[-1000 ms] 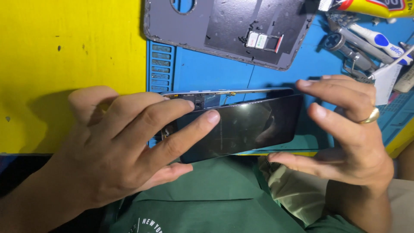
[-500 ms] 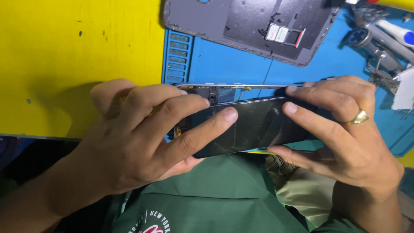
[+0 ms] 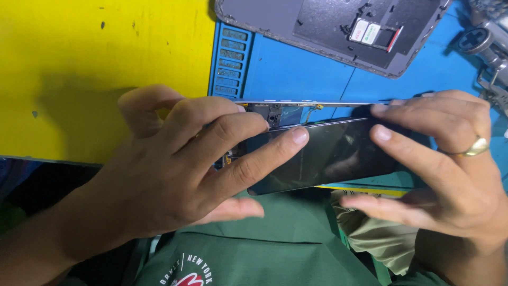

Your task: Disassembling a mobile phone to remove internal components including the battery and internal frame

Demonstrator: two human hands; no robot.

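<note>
Held above the blue worktop mat [image 3: 296, 74]: a thin, stiff, likely fragile and slippery phone [image 3: 323, 153] with dark glass screen lifting off, left hand [image 3: 174, 175] and right hand [image 3: 444, 169] clamped at its ends, best gripped by edges.

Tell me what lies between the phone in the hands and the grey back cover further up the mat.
Head view: only bare blue mat separates the phone from the grey back cover.
</note>
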